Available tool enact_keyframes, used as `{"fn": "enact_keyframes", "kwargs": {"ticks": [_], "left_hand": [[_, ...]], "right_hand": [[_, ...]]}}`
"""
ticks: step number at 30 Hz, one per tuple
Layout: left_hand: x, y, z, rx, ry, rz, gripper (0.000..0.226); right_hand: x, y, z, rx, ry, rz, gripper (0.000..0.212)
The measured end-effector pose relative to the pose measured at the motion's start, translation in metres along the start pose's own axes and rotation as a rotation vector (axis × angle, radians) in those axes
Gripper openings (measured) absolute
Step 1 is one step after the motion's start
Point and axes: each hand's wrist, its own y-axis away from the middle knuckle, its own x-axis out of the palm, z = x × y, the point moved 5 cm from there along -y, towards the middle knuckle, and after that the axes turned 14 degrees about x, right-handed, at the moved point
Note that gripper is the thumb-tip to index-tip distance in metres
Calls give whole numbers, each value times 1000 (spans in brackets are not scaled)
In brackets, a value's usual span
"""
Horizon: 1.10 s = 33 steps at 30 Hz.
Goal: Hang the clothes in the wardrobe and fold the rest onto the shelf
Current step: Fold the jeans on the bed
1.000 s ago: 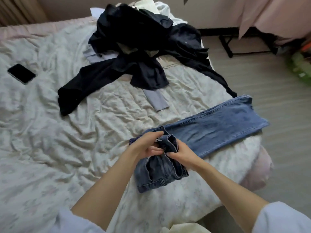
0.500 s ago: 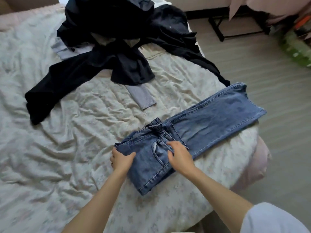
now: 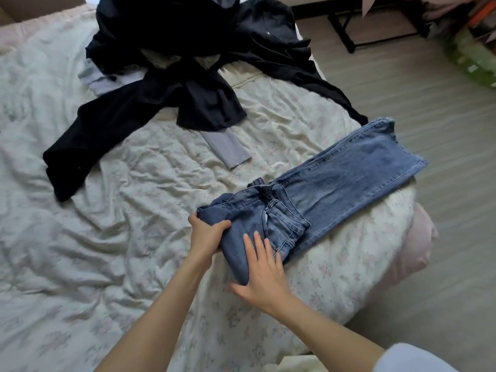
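Note:
Blue jeans (image 3: 335,181) lie folded lengthwise on the bed (image 3: 107,237), legs stretching toward the right edge. My left hand (image 3: 205,233) grips the waistband end at its left side, thumb over the denim. My right hand (image 3: 261,275) lies flat with straight fingers pressing on the near corner of the waist part. A heap of black clothes (image 3: 188,84) sits further back on the bed, one dark sleeve trailing to the left. A grey ribbed sleeve (image 3: 228,149) pokes out from under the heap.
The rumpled floral bedcover fills the left and middle. The bed's right edge drops to a wooden floor (image 3: 442,130). A black metal frame (image 3: 357,30) stands on the floor at the back, with green and orange items (image 3: 472,55) at the far right.
The waist part, held bunched up between both hands a second ago, now lies down on the bed. My left hand has taken hold of its left edge and my right hand has slid toward me.

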Motion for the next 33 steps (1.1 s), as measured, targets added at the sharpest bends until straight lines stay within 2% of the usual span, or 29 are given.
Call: {"fn": "enact_keyframes", "kwargs": {"ticks": [2,4,8,13,15,17,20,23,28,31,33], "left_hand": [[13,4,-19,64,-49,51,64],[29,11,-40,131,-99,81,63],[68,22,-82,277,-61,147,60],[137,34,-134,519,-140,256,53],[157,33,-144,611,-251,280,47],[186,26,-148,647,-421,289,51],[216,9,-138,592,-597,326,60],[238,-15,-119,502,-707,354,65],[245,-34,-70,243,-702,231,72],[242,-34,-42,75,-612,86,83],[239,-32,-25,-73,-445,-18,91]], "right_hand": [[-15,4,0,40,-93,-21,88],[-41,8,-7,59,-161,-121,70],[-101,17,-34,34,-345,-268,39],[-176,1,-93,130,-627,-307,20],[-196,-15,-116,177,-664,-296,17],[-218,-38,-150,222,-673,-284,13],[-234,-77,-194,291,-666,-234,13],[-242,-115,-239,379,-576,-232,25],[-227,-144,-292,531,-232,-282,52],[-205,-144,-286,406,-156,-316,51],[-188,-141,-268,288,-150,-298,50]]}}
